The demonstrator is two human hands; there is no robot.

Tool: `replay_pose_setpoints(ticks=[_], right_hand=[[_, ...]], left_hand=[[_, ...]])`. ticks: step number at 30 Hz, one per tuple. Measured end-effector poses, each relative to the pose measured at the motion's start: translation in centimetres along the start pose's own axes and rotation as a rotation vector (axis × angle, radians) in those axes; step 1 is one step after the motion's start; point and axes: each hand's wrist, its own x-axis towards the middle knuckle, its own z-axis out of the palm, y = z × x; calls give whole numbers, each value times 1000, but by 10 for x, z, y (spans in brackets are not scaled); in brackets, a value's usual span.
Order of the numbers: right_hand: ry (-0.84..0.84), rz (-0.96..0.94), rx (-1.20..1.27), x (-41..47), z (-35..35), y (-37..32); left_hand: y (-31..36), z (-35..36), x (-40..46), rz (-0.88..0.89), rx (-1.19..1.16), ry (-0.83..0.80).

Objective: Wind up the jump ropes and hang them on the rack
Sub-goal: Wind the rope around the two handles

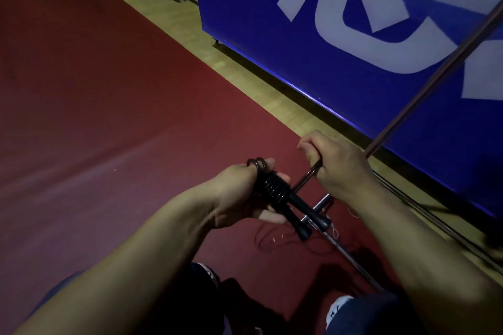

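Observation:
A black jump rope (275,190) has its cord coiled in tight turns round its two handles, whose ends (313,223) stick out toward me at the lower right. My left hand (245,193) grips this bundle, with small cord loops poking out above the thumb. My right hand (340,163) pinches the free stretch of cord (307,175) and holds it taut between the coil and my fingers. A thin metal rack bar (435,81) slants up to the right behind my right hand.
Chrome rack tubing (321,205) lies low on the red floor under my hands, with loose cords (272,236) beside it. A blue padded barrier (353,76) with white lettering stands to the right along a wooden floor strip. My knees and shoes are at the bottom.

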Motion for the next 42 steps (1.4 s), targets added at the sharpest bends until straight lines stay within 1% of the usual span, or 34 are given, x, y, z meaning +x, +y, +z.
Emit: replay_pose_setpoints(ticks=[3,6,9,11,13,15,17,18,20,21,24,25,27,28,30,32,33,35,37,38,40,41,42], right_hand=[[47,-64,-76,0,-8,1],[97,-130,-99,-2,-18,-9],[185,-274,-117,-4,-22,-28],[194,-363,-160,-8,-17,-46],[164,-357,-209,-15,-7,-61],[102,-257,-224,-25,8,-71],[-14,-127,-197,-36,23,-80],[-82,-78,-144,-41,30,-84],[-183,52,118,-49,46,-90],[-172,131,259,-51,52,-93],[-25,376,481,-52,64,-96],[-12,457,547,-49,66,-96],[-48,583,638,-44,67,-91],[-77,587,666,-42,66,-89],[-123,484,720,-40,67,-82],[-114,381,718,-42,70,-81],[-61,323,639,-43,72,-80],[112,167,425,-46,75,-78],[255,68,344,-46,74,-78],[307,33,308,-44,72,-76],[393,-74,151,-39,69,-75],[419,-156,90,-37,68,-74],[412,-230,88,-34,66,-72]], left_hand=[[-3,1,6,2,34,70],[-7,3,8,8,56,120],[-11,6,14,76,-40,268],[-13,8,20,124,-124,378],[-14,9,25,185,-224,466],[-9,9,26,249,-363,529],[-3,7,24,291,-506,574],[0,6,23,307,-574,585],[5,6,22,318,-679,562],[7,5,23,315,-721,531],[13,4,18,317,-882,397],[15,2,16,332,-923,355],[18,-1,12,352,-936,319],[19,-2,10,347,-924,320],[20,-5,9,327,-929,329],[20,-9,9,314,-954,344],[20,-12,10,310,-950,358],[22,-16,11,315,-937,370],[24,-18,11,319,-944,376],[24,-19,10,327,-952,385],[25,-21,10,346,-948,419],[25,-21,11,351,-929,432],[24,-20,11,349,-908,432]])
